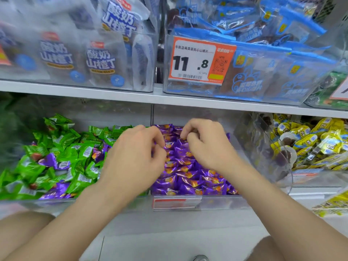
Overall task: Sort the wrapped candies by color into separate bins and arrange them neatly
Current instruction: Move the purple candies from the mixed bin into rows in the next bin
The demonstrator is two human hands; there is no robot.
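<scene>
My view starts with two bare knees (24, 228) at the lower corners, and both forearms reach forward from between them toward the low shelf bins. The left hand (135, 155) has its fingers (160, 140) curled in toward the thumb. A sliver of purple wrapper shows at their tips, so I read it as pinching one of the purple candies (188, 174), though blur softens the contact. The right hand (205, 144) is also curled, knuckles up. Its fingertips (185, 135) are bunched together and pinching a wrapper at the back of the same purple pile.

The purple pile fills the clear bin (216, 202) directly under and between both sets of fingers, and it runs from the fingertips back toward my wrists. Outward from the left knuckles lies a heap of green candies (62, 151) in the neighbouring bin. Several stray purple pieces (50, 161) sit among the green ones, well out from the left fingers. A clear divider (151, 113) rises just beyond the left fingertips, between the two bins.

Below the wrists, a red-and-white label (177, 202) is fixed to the bin's front wall. Out past the right hand, yellow packets (310, 144) fill another clear container. Above the fingers runs a white shelf (113, 94). On it stand bins of white bags (101, 59) and blue bags (263, 76), and an orange price tag (195, 63) reads 11.8.
</scene>
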